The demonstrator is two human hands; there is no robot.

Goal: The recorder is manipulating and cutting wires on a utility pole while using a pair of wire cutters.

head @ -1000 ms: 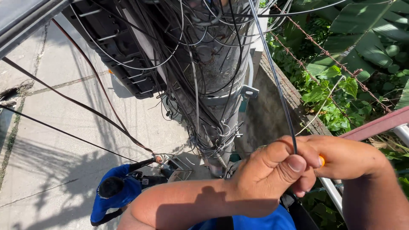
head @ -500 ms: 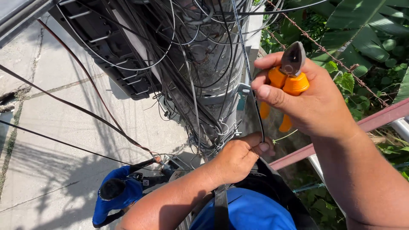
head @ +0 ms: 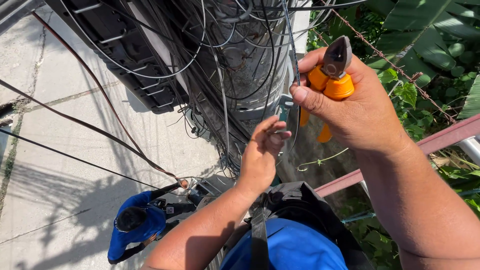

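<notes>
I look down from high up a grey utility pole (head: 250, 75) wrapped in many black cables. My right hand (head: 357, 107) grips orange-handled cutting pliers (head: 332, 75), jaws pointing up, and its thumb and fingers also pinch a thin black cable (head: 291, 45) that runs upward. My left hand (head: 262, 152) is lower, close to the pole, fingertips pinching the same thin cable below the right hand. A dark strap and pouch (head: 287, 210) lie over my blue shirt.
A black ladder-like cable rack (head: 125, 60) hangs at the pole's left. Far below, a person in blue (head: 135, 225) stands on the concrete pavement (head: 55, 125). Barbed wire (head: 380, 50), green plants and a reddish rail (head: 450, 135) lie to the right.
My right hand with the pliers has come up beside the pole and now pinches the thin cable. My left hand has let go of its earlier grip and risen toward the pole.
</notes>
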